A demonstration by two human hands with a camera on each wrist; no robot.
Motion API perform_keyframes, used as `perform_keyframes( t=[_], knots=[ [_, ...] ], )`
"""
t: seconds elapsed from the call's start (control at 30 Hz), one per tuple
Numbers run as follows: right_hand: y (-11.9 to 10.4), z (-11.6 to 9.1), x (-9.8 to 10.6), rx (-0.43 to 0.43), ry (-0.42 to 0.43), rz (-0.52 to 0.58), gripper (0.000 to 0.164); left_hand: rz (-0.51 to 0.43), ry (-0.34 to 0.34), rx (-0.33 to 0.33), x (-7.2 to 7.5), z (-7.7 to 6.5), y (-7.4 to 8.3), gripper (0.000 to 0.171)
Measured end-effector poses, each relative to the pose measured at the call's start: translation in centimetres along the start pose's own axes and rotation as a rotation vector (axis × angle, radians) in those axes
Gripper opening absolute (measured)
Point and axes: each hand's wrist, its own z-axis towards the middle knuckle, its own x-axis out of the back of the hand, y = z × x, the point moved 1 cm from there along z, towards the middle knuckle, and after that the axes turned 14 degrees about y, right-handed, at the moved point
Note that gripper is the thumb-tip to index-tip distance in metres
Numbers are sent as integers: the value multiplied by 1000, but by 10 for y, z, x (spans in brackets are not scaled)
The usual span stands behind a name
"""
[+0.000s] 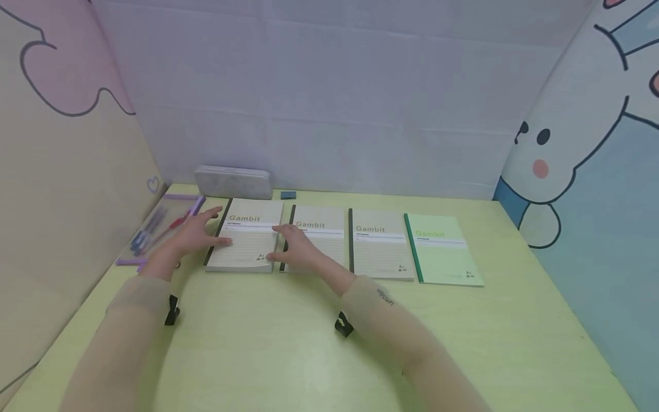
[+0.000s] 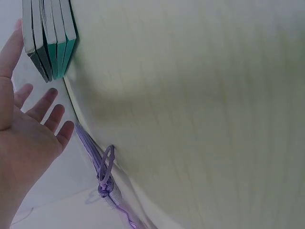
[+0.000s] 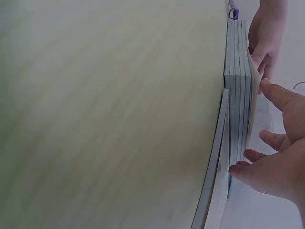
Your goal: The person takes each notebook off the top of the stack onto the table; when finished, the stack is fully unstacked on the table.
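Observation:
A stack of several Gambit notebooks (image 1: pixel 244 237) with white covers lies at the left of the row, its top spine black. In the left wrist view, some spines in the notebook stack (image 2: pixel 52 28) look green. My left hand (image 1: pixel 198 234) is at the stack's left side, fingers spread, thumb over the cover's edge. On the other side, my right hand (image 1: pixel 298 249) has its thumb and fingertips at the stack's right edge, above the neighbouring notebook (image 1: pixel 321 220). The right wrist view shows the fingers of my right hand (image 3: pixel 281 152) loosely spread beside the stack; contact is hard to tell.
Further right lie another white notebook (image 1: pixel 381 252) and a green notebook (image 1: pixel 445 257). A purple-edged clear pouch (image 1: pixel 175 203) with pens is left of the stack. Behind stand a grey case (image 1: pixel 234 183) and a small blue block (image 1: pixel 288 195), near the back wall.

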Motion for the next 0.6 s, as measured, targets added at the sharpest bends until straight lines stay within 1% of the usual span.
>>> perform_keyframes(
  t=[0.13,0.27,0.33,0.6],
  knots=[
    [4,6,-9,-1,-19,-10,75,-14,-44,35,-3,3,-3,104],
    [6,11,-17,27,-31,-83,75,-32,-71,73,-6,6,-6,103],
    [6,12,-18,26,-34,-113,75,-38,-75,85,-7,7,-7,103],
    [3,10,-15,14,-28,-121,74,-17,-81,91,-8,8,-8,105]
  ],
)
